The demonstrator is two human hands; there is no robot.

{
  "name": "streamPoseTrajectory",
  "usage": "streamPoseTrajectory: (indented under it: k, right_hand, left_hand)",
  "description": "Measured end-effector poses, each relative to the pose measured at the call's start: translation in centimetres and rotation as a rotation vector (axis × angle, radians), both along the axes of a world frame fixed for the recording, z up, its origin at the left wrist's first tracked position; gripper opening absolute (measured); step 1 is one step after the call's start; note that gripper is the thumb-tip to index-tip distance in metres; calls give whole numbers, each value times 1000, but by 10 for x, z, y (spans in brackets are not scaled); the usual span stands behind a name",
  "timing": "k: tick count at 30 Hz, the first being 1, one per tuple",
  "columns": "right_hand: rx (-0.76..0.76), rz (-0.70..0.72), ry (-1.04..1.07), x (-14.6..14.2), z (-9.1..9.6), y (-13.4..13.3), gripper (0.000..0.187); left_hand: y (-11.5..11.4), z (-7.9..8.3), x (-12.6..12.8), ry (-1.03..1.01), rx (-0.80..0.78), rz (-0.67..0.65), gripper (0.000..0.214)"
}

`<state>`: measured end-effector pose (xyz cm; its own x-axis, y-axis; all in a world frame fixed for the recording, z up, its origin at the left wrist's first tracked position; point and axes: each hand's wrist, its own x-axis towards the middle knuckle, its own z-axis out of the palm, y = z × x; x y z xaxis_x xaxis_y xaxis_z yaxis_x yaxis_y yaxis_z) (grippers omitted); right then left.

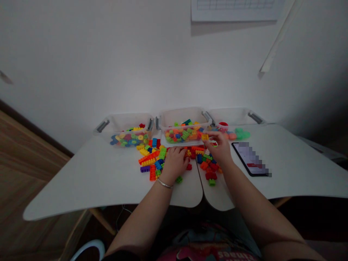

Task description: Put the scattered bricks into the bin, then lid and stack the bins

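Between the thumb and fingers of my right hand (pixel 219 148) is a small yellow toy building brick (pixel 204 137), raised in front of the middle bin. My left hand (pixel 175 164), with a bracelet at the wrist, rests on a loose pile of coloured bricks. Its fingers are bent together; their tips and anything in them cannot be made out. Around it lie a long orange brick (pixel 149 157), a light green brick (pixel 162 153) and a purple brick (pixel 145 169). Below my right hand are red bricks (pixel 211 175) and a green brick (pixel 211 183).
Along the wall stand a left clear bin (pixel 127 119) and a middle clear bin (pixel 179 114), both holding bricks. A right clear bin (pixel 231 115) holds green and orange pieces and a red round piece. A phone (pixel 248 159) lies right of my right hand on the white table (pixel 95 181).
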<state>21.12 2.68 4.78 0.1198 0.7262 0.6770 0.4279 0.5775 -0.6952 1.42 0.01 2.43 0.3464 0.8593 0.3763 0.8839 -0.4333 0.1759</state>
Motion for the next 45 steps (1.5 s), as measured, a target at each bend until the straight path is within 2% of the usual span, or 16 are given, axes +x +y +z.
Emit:
streamPoseTrajectory:
  k: [5, 9, 13, 16, 22, 27, 31, 35, 38, 40, 43, 45]
  right_hand:
    - [105, 14, 197, -9, 43, 36, 31]
    - [121, -11, 212, -24, 68, 75, 34]
    - [45, 8, 164, -42, 77, 105, 38]
    - [-53, -2, 72, -53, 76, 113, 35]
    - [-257, -81, -281, -61, 76, 105, 22]
    - [-351, -67, -395, -63, 77, 106, 21]
    - [-283, -25, -356, -62, 73, 110, 26]
    - [-108, 8, -268, -59, 75, 100, 23]
    - [11, 20, -159, -57, 74, 78, 22]
    - [33, 26, -106, -55, 68, 60, 22]
    - [21, 64, -96, -48, 50, 34, 23]
    - [25, 88, -166, -40, 37, 21, 22]
  left_hand:
    - [1, 0, 1, -11, -16, 6, 35]
    - [2, -1, 1, -17, -14, 6, 34]
    - [3, -2, 1, -10, -4, -1, 35]
    - [3, -1, 2, -6, 3, -6, 35]
    - [2, 1, 2, 0, 10, -11, 35]
    - [1, 0, 1, -6, 11, -8, 33]
    - [2, -1, 0, -10, 2, -15, 34]
    - [3, -1, 0, -12, -6, -19, 35]
    - [3, -2, 0, -16, -1, -16, 36]
    - [3, -1, 1, -18, 2, -18, 35]
    - [2, 0, 2, -11, 14, -18, 34]
    - [1, 1, 2, -2, 22, -15, 33]
